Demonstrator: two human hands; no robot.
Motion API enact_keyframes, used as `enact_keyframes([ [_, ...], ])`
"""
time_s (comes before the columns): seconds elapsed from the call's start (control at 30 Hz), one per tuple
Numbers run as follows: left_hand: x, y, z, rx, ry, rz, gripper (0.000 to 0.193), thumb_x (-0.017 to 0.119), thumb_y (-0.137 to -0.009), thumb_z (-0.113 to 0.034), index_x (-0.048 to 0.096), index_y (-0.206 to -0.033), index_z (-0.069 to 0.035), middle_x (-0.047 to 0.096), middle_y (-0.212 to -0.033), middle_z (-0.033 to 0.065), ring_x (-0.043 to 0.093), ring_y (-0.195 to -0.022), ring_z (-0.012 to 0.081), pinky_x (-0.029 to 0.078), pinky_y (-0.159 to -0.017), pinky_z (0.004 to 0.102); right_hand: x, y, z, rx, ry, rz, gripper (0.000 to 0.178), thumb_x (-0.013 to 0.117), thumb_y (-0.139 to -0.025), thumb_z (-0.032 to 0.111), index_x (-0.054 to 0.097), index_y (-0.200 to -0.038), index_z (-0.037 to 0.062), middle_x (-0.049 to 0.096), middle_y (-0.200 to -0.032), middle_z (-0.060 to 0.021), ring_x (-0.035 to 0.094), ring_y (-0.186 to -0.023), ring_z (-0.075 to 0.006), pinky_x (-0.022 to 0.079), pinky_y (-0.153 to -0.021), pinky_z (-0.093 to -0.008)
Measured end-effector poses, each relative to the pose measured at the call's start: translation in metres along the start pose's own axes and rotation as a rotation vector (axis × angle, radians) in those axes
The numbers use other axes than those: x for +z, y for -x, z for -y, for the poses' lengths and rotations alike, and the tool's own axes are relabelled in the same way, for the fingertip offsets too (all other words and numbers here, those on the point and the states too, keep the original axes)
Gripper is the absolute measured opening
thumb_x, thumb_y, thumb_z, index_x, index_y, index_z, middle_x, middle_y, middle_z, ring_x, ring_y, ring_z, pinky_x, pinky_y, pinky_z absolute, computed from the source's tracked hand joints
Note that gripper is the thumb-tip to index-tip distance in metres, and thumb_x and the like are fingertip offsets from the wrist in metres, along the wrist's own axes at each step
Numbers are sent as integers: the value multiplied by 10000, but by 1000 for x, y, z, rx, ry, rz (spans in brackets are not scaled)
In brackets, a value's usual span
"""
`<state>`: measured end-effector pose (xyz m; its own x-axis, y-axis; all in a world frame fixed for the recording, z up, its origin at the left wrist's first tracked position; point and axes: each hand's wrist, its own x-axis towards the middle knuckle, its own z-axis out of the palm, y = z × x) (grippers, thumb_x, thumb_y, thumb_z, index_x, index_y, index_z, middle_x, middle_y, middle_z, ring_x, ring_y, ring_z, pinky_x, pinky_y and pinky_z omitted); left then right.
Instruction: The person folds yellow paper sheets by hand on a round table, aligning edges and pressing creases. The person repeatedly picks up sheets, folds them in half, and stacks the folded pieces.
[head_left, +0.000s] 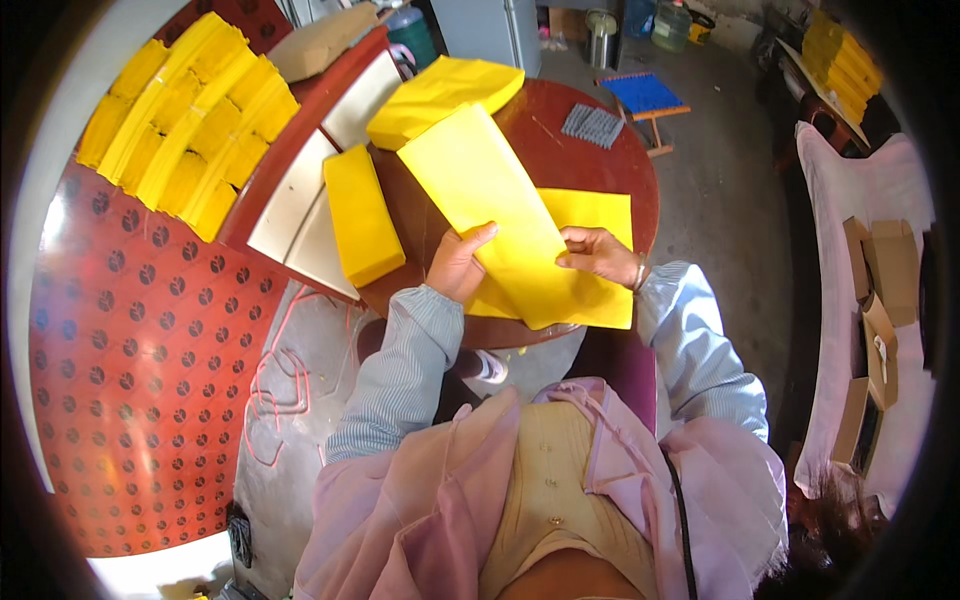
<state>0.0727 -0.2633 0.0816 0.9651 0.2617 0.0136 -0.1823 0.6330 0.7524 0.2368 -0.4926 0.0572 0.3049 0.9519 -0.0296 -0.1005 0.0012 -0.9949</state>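
Observation:
A long, flat, folded piece of yellow paper (480, 190) is tilted up over the round table, held between both my hands. My left hand (460, 262) grips its left edge, thumb on top and the other fingers hidden beneath. At its right edge, my right hand (600, 256) is closed with thumb and fingers pinching the paper. Under it lies a wider yellow sheet (605, 210), partly covered. To the left, a narrow yellow stack (362, 215) rests on the table, and a larger yellow bundle (450, 90) lies behind.
The round red-brown table (640, 160) carries a grey textured pad (592, 126) at its far right. Large yellow stacks (190, 120) stand on a red patterned surface (150, 370) at left. A blue-topped folding stool (645, 95) is beyond; opened cardboard boxes (880, 300) lie on white cloth at right.

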Motion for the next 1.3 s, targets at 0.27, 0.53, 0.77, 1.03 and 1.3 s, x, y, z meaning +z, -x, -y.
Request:
enact_keyframes([
  [0.27,2,-37,-70,-4,-308,129,423,691,-1001,-42,604,-1415,-38,681,-1378,77,651,-1275,242,507,-1112,406,16,-45,12,-121,127,-125,373,712,-980,-4,701,-1351,26,761,-1249,-45,704,-1103,-145,537,-1024,-307],
  [0.53,0,-60,-66,-58,-308,45,431,697,-1035,-178,601,-1419,-11,673,-1406,94,636,-1306,248,501,-1128,408,6,-51,-4,16,157,-183,396,735,-988,112,715,-1383,123,770,-1246,-56,728,-1108,-202,563,-1011,-350],
  [0.77,6,-71,-74,-13,-146,-35,495,659,-1065,-250,530,-1487,-24,618,-1474,113,598,-1354,273,492,-1149,447,16,-29,13,5,105,-84,409,744,-1001,209,695,-1400,129,764,-1186,-6,722,-1002,-137,590,-889,-297],
  [1.03,-56,-76,-36,-128,39,-145,436,573,-1106,-292,532,-1490,-90,631,-1465,104,598,-1351,299,462,-1163,509,6,-2,-25,163,104,-49,454,720,-1024,285,624,-1440,128,727,-1038,29,676,-865,-70,568,-770,-231],
  [1.3,-93,-81,4,-238,75,-387,381,613,-1087,-239,566,-1436,-91,639,-1456,89,583,-1361,314,415,-1200,531,-7,-3,-45,368,81,8,461,638,-1062,354,599,-1462,129,730,-1151,-9,704,-914,-96,587,-822,-249],
])
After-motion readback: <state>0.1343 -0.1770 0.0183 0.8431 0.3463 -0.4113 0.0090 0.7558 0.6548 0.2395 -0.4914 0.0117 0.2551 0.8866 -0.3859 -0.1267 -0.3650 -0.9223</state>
